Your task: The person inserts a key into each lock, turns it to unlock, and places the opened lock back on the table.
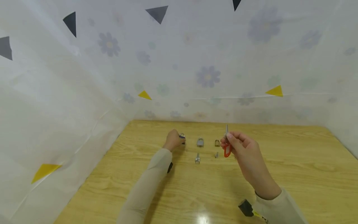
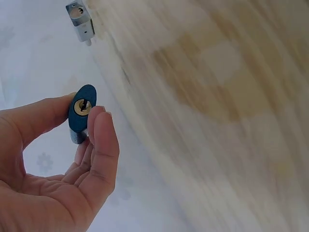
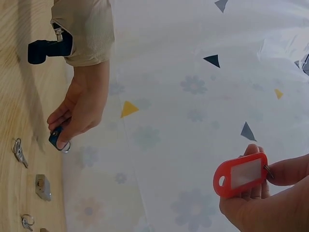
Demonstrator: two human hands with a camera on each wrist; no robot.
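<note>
on the wooden table (image 1: pixel 279 161), far side, within a white flower-printed cloth backdrop (image 1: pixel 195 62):
item 1: blue padlock (image 2: pixel 81 112), pinched between thumb and fingertips of the left hand (image 1: pixel 174 140), keyhole end facing the left wrist camera, held just above the tabletop.
item 2: key (image 1: pixel 226 130), blade pointing up, with a red tag (image 3: pixel 240 174) hanging below; gripped by the curled fingers of the right hand (image 1: pixel 241 147), raised off the table.
item 3: silver padlock (image 1: pixel 200 142), on the table between the two hands.
item 4: small brass padlock (image 1: pixel 217 143), just left of the right hand.
item 5: two loose keys (image 1: pixel 197 158), nearer the person than the padlocks.
</note>
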